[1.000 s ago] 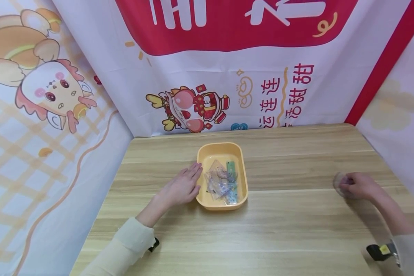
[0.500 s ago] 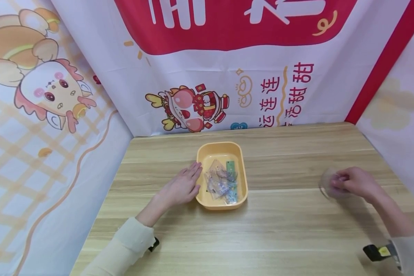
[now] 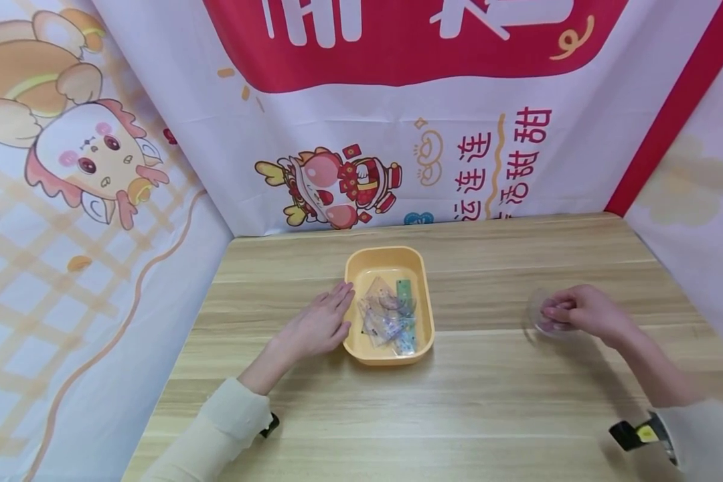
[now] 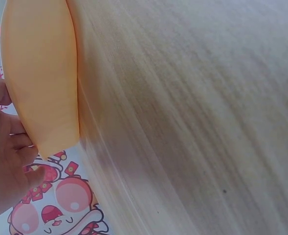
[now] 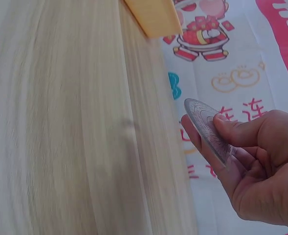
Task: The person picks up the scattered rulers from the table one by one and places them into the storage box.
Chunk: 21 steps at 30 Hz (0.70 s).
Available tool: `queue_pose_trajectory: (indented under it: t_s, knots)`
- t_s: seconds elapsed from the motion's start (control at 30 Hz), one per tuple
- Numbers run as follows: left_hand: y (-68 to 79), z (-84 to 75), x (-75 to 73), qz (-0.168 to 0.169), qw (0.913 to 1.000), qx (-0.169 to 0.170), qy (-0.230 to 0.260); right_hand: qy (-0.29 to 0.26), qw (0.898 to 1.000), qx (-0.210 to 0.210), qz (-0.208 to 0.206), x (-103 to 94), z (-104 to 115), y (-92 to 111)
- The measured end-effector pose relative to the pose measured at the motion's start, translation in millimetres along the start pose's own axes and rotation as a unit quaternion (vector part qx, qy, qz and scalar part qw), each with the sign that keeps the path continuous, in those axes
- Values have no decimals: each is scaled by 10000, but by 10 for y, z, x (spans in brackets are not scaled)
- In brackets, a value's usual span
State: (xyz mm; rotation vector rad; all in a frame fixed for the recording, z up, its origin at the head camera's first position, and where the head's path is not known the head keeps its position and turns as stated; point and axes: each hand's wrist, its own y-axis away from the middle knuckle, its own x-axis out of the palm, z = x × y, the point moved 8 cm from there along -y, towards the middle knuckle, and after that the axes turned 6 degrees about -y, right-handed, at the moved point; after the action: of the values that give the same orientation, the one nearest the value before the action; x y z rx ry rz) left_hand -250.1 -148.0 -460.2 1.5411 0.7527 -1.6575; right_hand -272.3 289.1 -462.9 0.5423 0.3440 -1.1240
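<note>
My right hand [image 3: 596, 314] pinches a clear plastic protractor [image 5: 208, 128] between thumb and fingers. It is held above the right part of the table; fine tick marks run along its edge in the right wrist view. Left of it stands a yellow tray [image 3: 429, 328]. My left hand [image 3: 319, 321] rests against the tray's left side, with its fingers fairly straight at the rim. Inside the tray lie several overlapping clear plastic pieces [image 3: 384, 321], one with a triangular corner, and a green ruler-like strip [image 3: 404, 289].
A wood-grain table [image 3: 488, 402] carries the tray. Printed cloth [image 3: 361, 107] hangs along its back edge, and more patterned cloth [image 3: 175, 301] stands at the left side. Pale sleeves and black wrist straps show on both arms.
My right hand has moved left across the table toward the tray, carrying the protractor. The left hand and the tray have stayed in place.
</note>
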Motion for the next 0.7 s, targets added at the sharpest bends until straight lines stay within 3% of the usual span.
queue_pose_trajectory:
  t_s: [0.43,0.7]
  knots:
    - [-1,-6,-10,-24,10000,45,-23,-297,9983,-505,19,321,328,-266]
    - [2,-15,-41,-106,9999,72,13,-589,9964,-552,245,521,537,-390]
